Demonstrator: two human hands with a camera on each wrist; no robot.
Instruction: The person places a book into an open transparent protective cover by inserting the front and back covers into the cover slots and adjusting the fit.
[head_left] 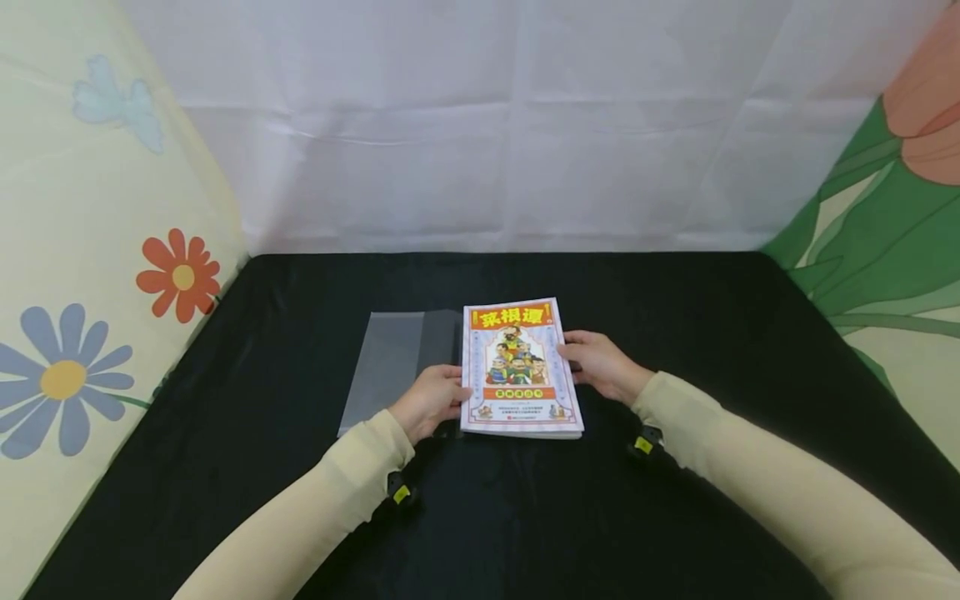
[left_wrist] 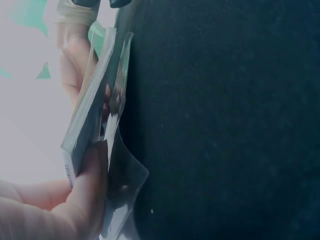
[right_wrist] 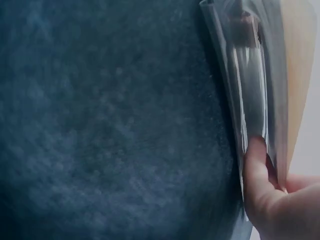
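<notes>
A paperback book (head_left: 517, 346) with a red, yellow and white illustrated front faces up in the middle of the head view. My left hand (head_left: 431, 400) pinches its left edge, thumb on the front. At the right edge, my right hand (head_left: 606, 367) grips the book between thumb and fingers. A clear plastic book cover (head_left: 384, 358) lies spread to the left. In the left wrist view, the book (left_wrist: 92, 100) is raised a little, with the plastic cover (left_wrist: 127, 167) below it. In the right wrist view, a right-hand finger (right_wrist: 256, 167) lies against clear plastic.
A black cloth (head_left: 712, 317) covers the table. Behind it hangs a white curtain (head_left: 517, 125). Flower-printed fabric stands on both sides, with a red flower (head_left: 180, 275) on the left and green leaves (head_left: 877, 233) on the right.
</notes>
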